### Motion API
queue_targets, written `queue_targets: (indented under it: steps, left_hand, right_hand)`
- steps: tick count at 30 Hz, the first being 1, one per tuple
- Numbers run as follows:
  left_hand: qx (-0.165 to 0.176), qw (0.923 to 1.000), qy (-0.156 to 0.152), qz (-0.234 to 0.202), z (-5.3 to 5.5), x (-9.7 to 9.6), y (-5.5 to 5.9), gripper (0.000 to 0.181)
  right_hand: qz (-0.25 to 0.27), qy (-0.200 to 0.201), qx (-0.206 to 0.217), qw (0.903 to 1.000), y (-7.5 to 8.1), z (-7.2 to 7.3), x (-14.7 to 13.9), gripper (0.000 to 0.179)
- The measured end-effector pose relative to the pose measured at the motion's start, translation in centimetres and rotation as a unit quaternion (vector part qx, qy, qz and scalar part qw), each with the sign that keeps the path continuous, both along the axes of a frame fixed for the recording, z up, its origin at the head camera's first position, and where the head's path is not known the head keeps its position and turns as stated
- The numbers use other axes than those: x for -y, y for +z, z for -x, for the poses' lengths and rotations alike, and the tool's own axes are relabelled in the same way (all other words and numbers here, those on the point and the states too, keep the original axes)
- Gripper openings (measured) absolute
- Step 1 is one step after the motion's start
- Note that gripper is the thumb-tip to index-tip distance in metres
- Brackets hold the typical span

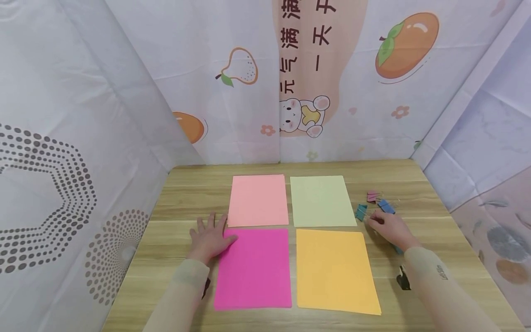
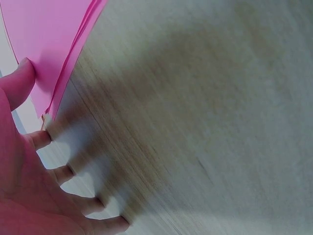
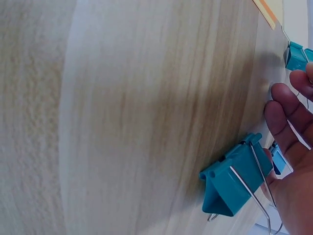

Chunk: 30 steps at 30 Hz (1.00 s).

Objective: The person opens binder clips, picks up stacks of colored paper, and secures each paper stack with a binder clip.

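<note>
My left hand [image 1: 210,240] rests with fingers spread at the upper left corner of a magenta paper stack [image 1: 254,269]. Its thumb lies over the pink sheets [image 2: 49,44] in the left wrist view, while the other fingertips touch the wood. At the right, my right hand [image 1: 387,227] pinches the wire handles of a teal binder clip [image 1: 362,212] with curled fingers. That clip [image 3: 296,56] shows partly behind the fingers in the right wrist view. Another teal binder clip [image 3: 237,174] stands on the table below that hand, largely hidden by the wrist in the head view.
A salmon stack [image 1: 258,200], a pale green stack [image 1: 322,201] and an orange stack [image 1: 337,271] lie beside the magenta one. A pink binder clip [image 1: 372,197] and a blue binder clip [image 1: 386,206] sit beyond the right hand. Printed curtains [image 1: 249,106] surround the table.
</note>
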State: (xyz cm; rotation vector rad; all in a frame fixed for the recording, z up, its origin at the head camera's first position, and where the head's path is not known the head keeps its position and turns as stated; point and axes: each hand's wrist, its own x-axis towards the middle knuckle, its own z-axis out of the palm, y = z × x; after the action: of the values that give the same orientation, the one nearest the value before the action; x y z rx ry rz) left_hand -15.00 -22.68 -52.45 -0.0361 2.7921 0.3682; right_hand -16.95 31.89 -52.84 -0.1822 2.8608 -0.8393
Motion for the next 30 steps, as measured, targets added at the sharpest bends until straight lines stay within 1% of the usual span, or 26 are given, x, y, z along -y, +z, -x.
queue_targets:
  steps: [10, 18, 25, 30]
  left_hand:
    - [-0.005, 1.0000, -0.003, 0.005, -0.07, -0.02, 0.00, 0.087]
    - [-0.001, 1.0000, -0.001, 0.005, -0.17, -0.04, 0.00, 0.087]
    - [-0.002, 0.9999, -0.005, 0.009, -0.20, -0.16, 0.14, 0.087]
    - [-0.002, 0.9999, -0.005, 0.010, -0.20, -0.07, 0.03, 0.087]
  right_hand:
    - [-0.007, 0.003, -0.005, 1.0000, -0.19, -0.02, 0.05, 0.024]
    - [-0.004, 0.004, -0.011, 0.9999, -0.09, -0.10, 0.05, 0.022]
    - [-0.004, 0.000, -0.015, 0.9999, -0.58, -0.11, -0.06, 0.021]
    - [-0.008, -0.001, -0.018, 0.9998, -0.64, -0.20, 0.03, 0.020]
